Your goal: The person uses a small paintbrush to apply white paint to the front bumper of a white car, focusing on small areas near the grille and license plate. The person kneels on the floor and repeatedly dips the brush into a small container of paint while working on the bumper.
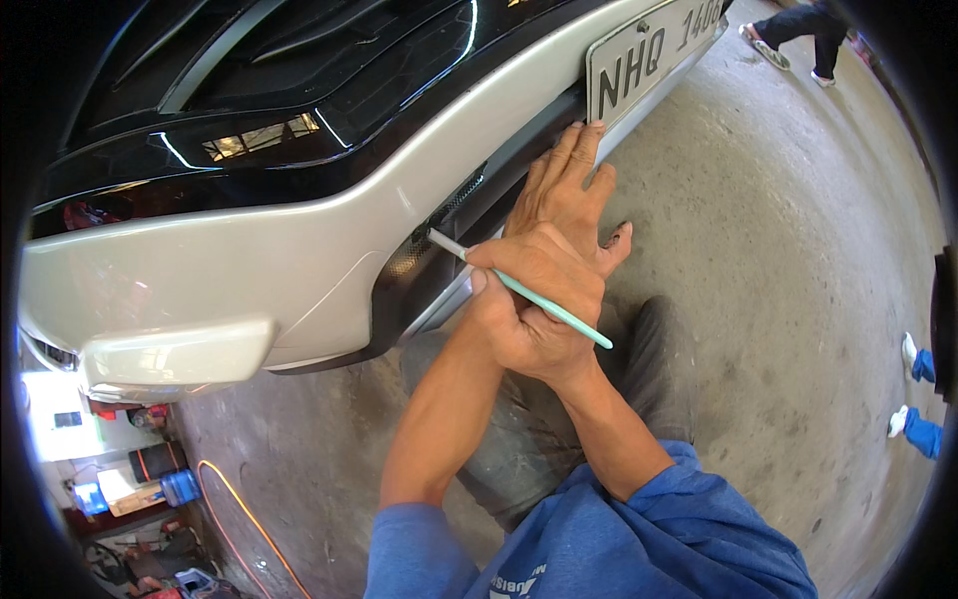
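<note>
My left hand (571, 195) lies with its fingers spread against the dark lower trim of a car bumper (230, 260), its fingertips at the license plate (629, 75). Crossing over the left wrist, my right hand (544, 299) pinches a slim paintbrush (554, 309) with a mint-green handle and a pale metal-coloured front part. The brush's front end meets the dark mesh-patterned strip (407, 258) in the bumper's recess. Its bristles are too small to make out. The right hand rests on the back of the left.
Glossy black trim (279, 165) runs above the pale bumper. An orange hose (244, 509) curves over the concrete floor (778, 240) at lower left, beside clutter and blue containers (180, 487). Other people's legs show at the upper right (798, 35) and the right edge.
</note>
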`<state>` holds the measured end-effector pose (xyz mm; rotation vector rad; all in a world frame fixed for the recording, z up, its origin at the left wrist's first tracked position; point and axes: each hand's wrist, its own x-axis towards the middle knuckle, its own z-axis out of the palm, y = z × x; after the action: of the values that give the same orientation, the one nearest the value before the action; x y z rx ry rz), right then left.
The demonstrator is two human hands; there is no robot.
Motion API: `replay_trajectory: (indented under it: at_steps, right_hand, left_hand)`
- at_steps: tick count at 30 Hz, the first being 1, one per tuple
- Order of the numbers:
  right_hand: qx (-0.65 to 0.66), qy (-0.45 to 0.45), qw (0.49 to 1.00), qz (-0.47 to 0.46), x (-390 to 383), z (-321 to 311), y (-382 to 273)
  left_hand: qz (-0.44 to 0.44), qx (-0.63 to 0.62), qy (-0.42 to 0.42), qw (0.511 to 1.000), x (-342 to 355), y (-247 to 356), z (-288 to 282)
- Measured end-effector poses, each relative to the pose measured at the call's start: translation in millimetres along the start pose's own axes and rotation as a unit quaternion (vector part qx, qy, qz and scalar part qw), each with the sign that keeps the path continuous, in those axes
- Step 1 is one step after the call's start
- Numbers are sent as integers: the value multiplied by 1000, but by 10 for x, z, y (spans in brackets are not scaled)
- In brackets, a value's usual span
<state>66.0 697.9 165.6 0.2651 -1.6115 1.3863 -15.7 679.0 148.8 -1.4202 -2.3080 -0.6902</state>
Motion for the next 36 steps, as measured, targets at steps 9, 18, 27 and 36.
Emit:
replay_trajectory:
  at_steps: [9,18,27,36]
  right_hand:
    - [-4,5,1000,-4,12,-2,-4]
    - [-2,11,1000,0,17,-8,4]
    - [-2,13,1000,8,19,-16,4]
    - [-7,22,1000,5,31,-15,16]
  left_hand:
    - [2,1,3,1000,1,-5,2]
    - [-9,5,-6,1000,3,25,-26]
    - [-16,4,-10,1000,0,43,-43]
    - [-14,10,-10,1000,12,56,-54]
